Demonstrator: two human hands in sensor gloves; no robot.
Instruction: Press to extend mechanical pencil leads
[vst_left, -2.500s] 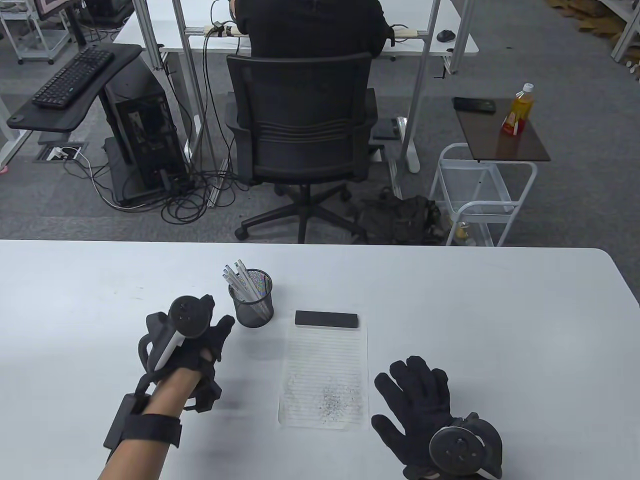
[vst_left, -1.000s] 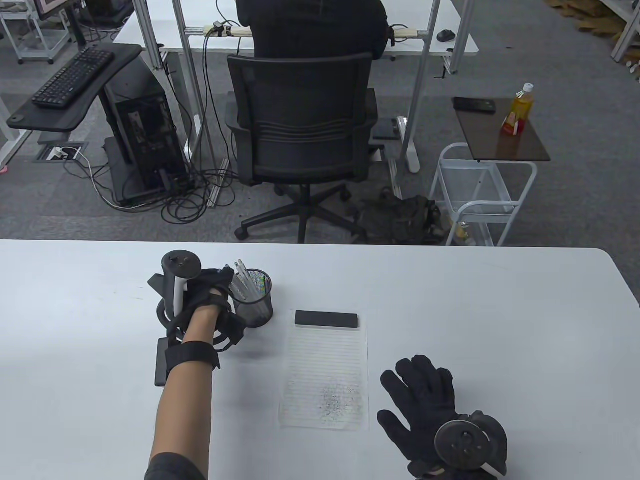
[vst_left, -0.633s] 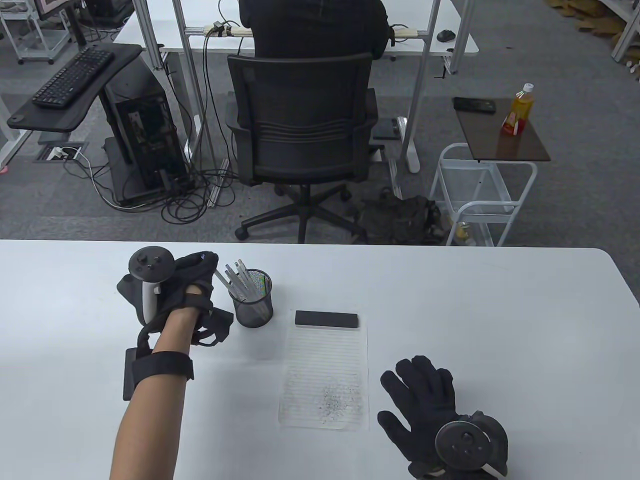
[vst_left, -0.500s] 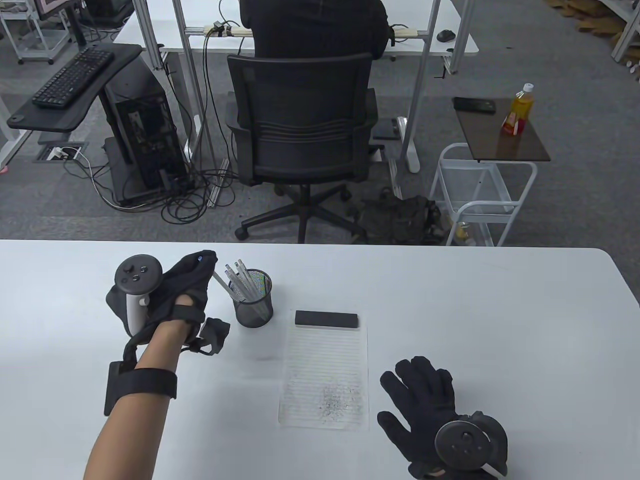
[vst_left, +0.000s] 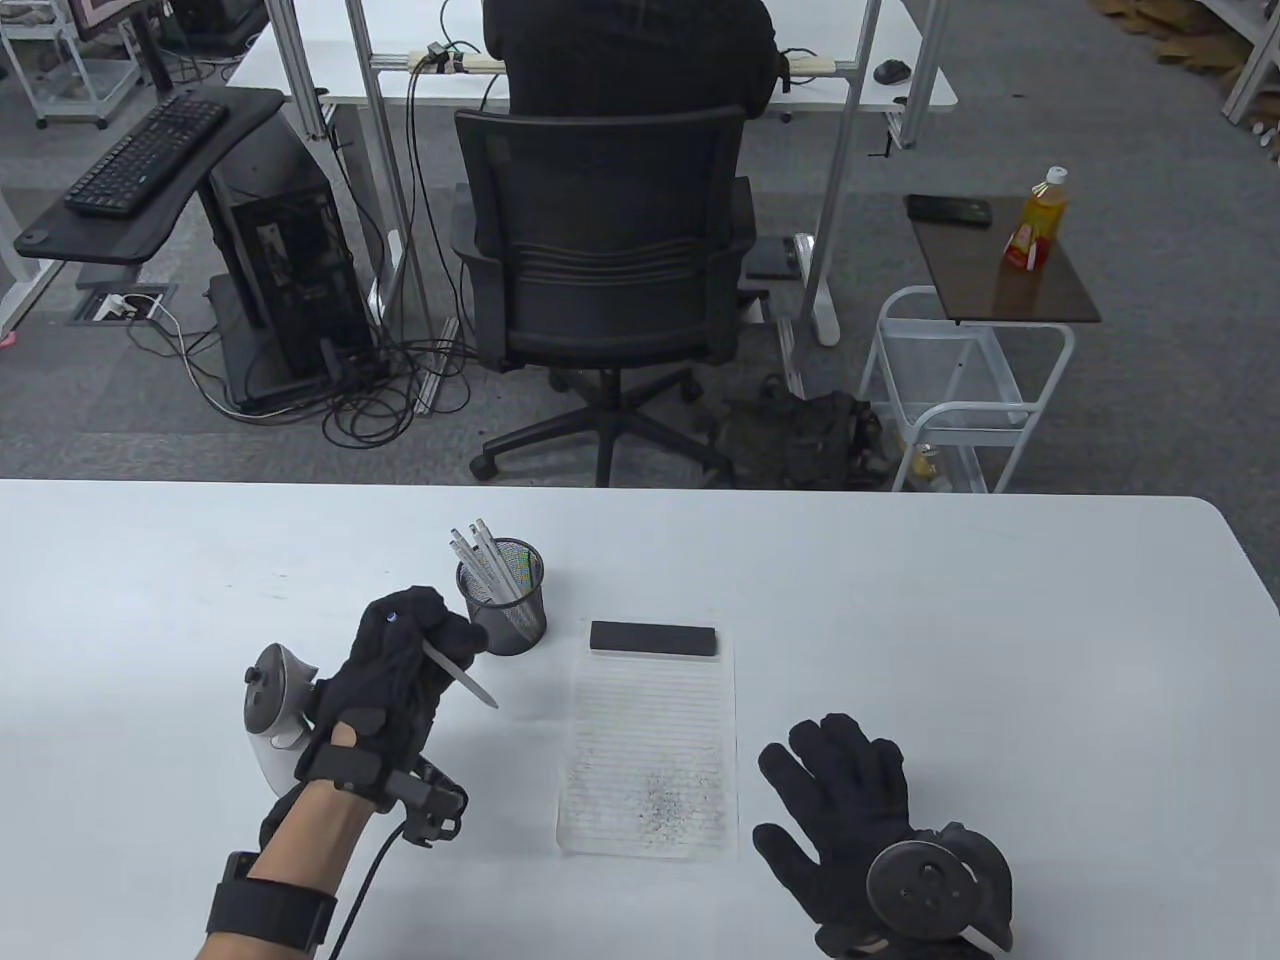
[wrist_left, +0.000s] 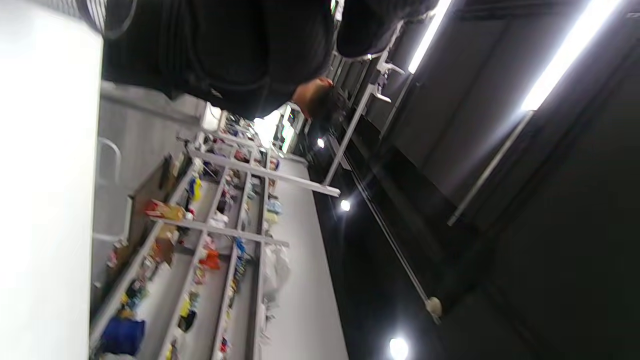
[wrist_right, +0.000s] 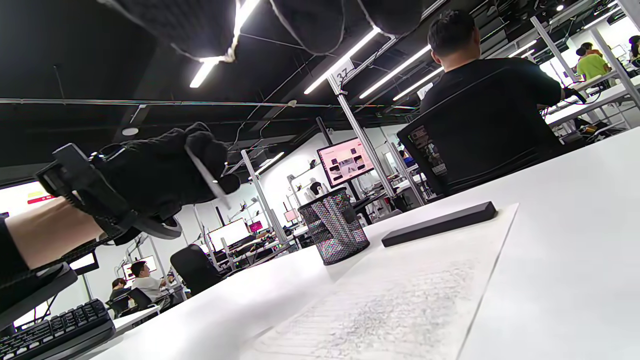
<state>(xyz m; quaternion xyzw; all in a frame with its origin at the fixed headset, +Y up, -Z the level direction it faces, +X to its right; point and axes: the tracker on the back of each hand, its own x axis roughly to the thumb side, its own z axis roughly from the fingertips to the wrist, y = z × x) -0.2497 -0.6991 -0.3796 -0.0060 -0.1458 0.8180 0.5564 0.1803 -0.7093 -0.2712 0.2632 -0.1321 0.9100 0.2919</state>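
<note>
1. White mechanical pencil (vst_left: 460, 674) sits in the left hand's (vst_left: 395, 672) closed fingers, raised beside the mesh pencil cup (vst_left: 503, 608) — tip toward the lined paper (vst_left: 650, 740).
2. Right hand (vst_left: 850, 800) rests flat on the table, fingers spread.
3. Risk — over-clicking could snap the lead.

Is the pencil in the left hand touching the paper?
No, the left hand holds the pencil in the air, off to the left of the paper.

I see matt black cloth gloves on my left hand (vst_left: 400, 665) and right hand (vst_left: 840, 810). The pencil cup (vst_left: 503, 598) is black wire mesh. The lined paper (vst_left: 650, 730) looks graphite-smudged, the table (vst_left: 950, 620) smooth matt white, the pencil (vst_left: 460, 675) pale smooth plastic.
</note>
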